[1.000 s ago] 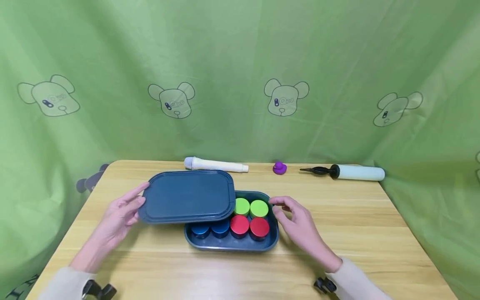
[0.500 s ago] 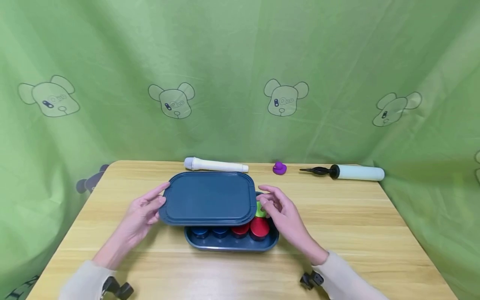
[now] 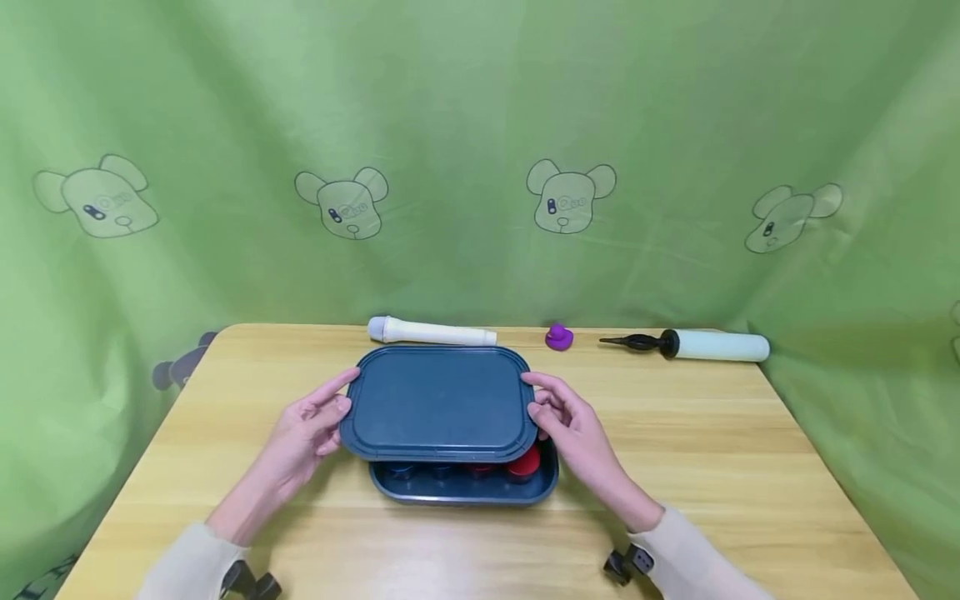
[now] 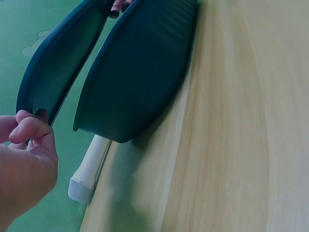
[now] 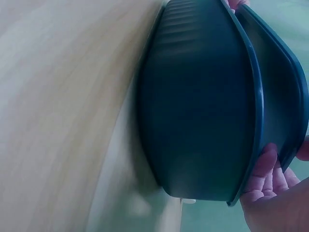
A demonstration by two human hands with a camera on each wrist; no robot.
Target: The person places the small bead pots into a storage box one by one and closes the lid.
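Observation:
A dark blue rectangular lid (image 3: 438, 404) is held level between two hands, above an open dark blue box (image 3: 465, 493) on the table. My left hand (image 3: 303, 437) grips the lid's left end, thumb on top and fingers beneath. At the right end my right hand (image 3: 573, 429) pinches the lid's edge. Both wrist views show a gap between lid and box rim (image 4: 104, 55). Red-topped jars (image 3: 523, 463) and blue-topped jars (image 3: 401, 470) show along the box's near side. The lid hides the rest of the contents.
Along the table's back edge lie a white microphone (image 3: 435, 332), a small purple rubber duck (image 3: 558, 337) and a hand pump (image 3: 697, 344) with a black nozzle. A green curtain (image 3: 465, 100) hangs behind and at the sides of the wooden table (image 3: 720, 450).
The left hand has carried the lid rightward over the box, covering the green-topped jars. The right hand, free of the lid before, now holds its right end.

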